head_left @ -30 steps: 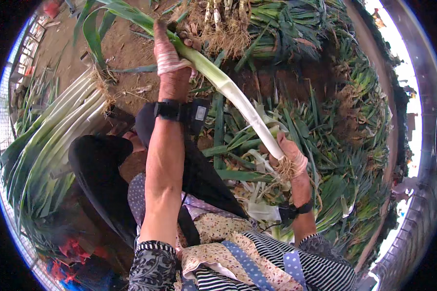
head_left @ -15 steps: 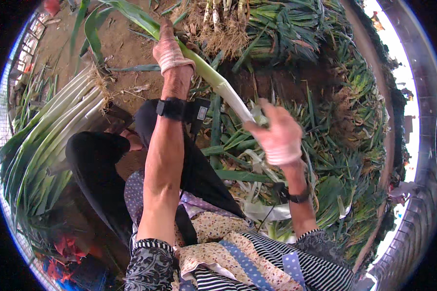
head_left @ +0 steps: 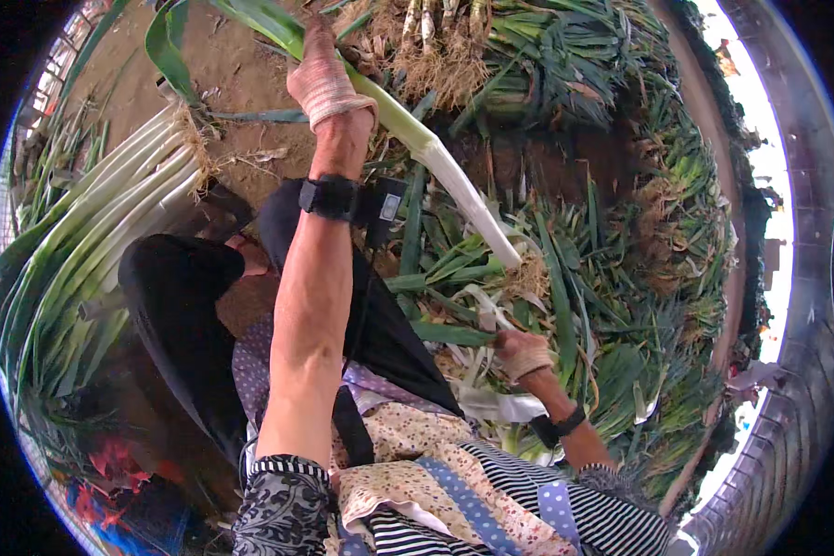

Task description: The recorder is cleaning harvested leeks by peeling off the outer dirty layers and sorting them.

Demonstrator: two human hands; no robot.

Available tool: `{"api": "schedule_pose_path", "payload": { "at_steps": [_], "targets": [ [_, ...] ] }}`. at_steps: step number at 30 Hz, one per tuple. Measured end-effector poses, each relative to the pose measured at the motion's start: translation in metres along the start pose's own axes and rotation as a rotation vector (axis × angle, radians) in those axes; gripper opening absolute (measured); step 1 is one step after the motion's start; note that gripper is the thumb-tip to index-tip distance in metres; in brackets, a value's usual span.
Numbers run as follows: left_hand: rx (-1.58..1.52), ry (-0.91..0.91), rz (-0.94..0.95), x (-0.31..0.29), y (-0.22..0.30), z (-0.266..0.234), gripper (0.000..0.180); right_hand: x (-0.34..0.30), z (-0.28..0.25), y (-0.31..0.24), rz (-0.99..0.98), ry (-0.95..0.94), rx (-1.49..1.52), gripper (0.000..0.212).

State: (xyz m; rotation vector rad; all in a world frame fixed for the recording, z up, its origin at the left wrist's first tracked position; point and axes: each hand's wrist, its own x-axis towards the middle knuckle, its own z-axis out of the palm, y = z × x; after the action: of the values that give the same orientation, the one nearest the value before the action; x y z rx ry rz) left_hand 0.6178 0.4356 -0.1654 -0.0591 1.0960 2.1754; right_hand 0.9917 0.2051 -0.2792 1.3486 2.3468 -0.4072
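Note:
My left hand [head_left: 322,74], in a pale knitted glove, is closed around a leek [head_left: 454,181] at the top middle. The leek slants down to the right, with its green leaves beyond the hand. Its white shank ends in a tuft of brown roots [head_left: 526,275]. Lower on the right, my right hand [head_left: 524,355], gloved likewise, is low over loose leek leaves [head_left: 565,287], apart from the held leek. Its fingers look curled; what they hold, if anything, is hidden. Pale peeled strips [head_left: 477,301] lie by its fingertips.
On the left lies a row of long white-stemmed leeks [head_left: 125,185], roots away from me. A rooted bunch [head_left: 445,65] and a green leaf heap [head_left: 556,65] are at the far side. Leafy trimmings [head_left: 658,371] cover the right. My bent leg [head_left: 181,296] is near the left row.
My right hand has moved down and towards me from the leek's lower end, whose roots now show. A long green leaf now lies beside that hand. My left hand keeps its hold.

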Motion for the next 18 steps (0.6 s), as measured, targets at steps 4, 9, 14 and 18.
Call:
{"api": "schedule_pose_path", "payload": {
  "at_steps": [4, 9, 14, 18],
  "targets": [
    [-0.008, 0.030, 0.002, -0.005, 0.004, 0.003, 0.032, -0.015, -0.058, -0.006, 0.291, 0.217, 0.068, 0.027],
    [-0.067, -0.009, -0.092, -0.011, 0.004, 0.002, 0.034, 0.021, -0.139, -0.045, 0.307, 0.814, 0.291, 0.043],
    [-0.129, -0.056, -0.185, -0.015, -0.001, 0.000, 0.033, 0.079, -0.183, -0.071, 0.019, 0.861, 0.156, 0.035],
    [-0.150, -0.069, -0.139, -0.012, 0.000, 0.001, 0.032, 0.098, -0.163, -0.062, -0.115, 0.807, -0.085, 0.018]
  ]
}}
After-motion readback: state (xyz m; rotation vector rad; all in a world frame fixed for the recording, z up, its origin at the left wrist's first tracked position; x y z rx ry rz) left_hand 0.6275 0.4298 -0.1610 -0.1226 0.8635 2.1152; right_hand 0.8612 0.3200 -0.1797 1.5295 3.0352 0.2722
